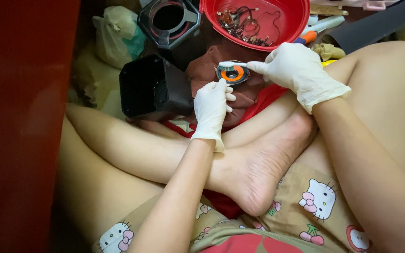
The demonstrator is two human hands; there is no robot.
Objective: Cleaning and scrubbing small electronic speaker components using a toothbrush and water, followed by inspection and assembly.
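Both my hands wear white gloves. My left hand (210, 107) holds a small round speaker part (233, 74) with an orange ring and dark centre, gripping its lower left edge. My right hand (298, 70) holds a white toothbrush (230, 64), whose head lies on the top of the speaker part. Under them a dark red cloth (247, 96) is spread over the floor between my crossed legs.
A red bowl (291, 26) with wires and small metal parts sits at the back. A black box-shaped speaker housing (153, 89) lies at the left, another black housing (169, 21) behind it. A plastic bag (113, 35) is far left. A red panel (24, 117) fills the left side.
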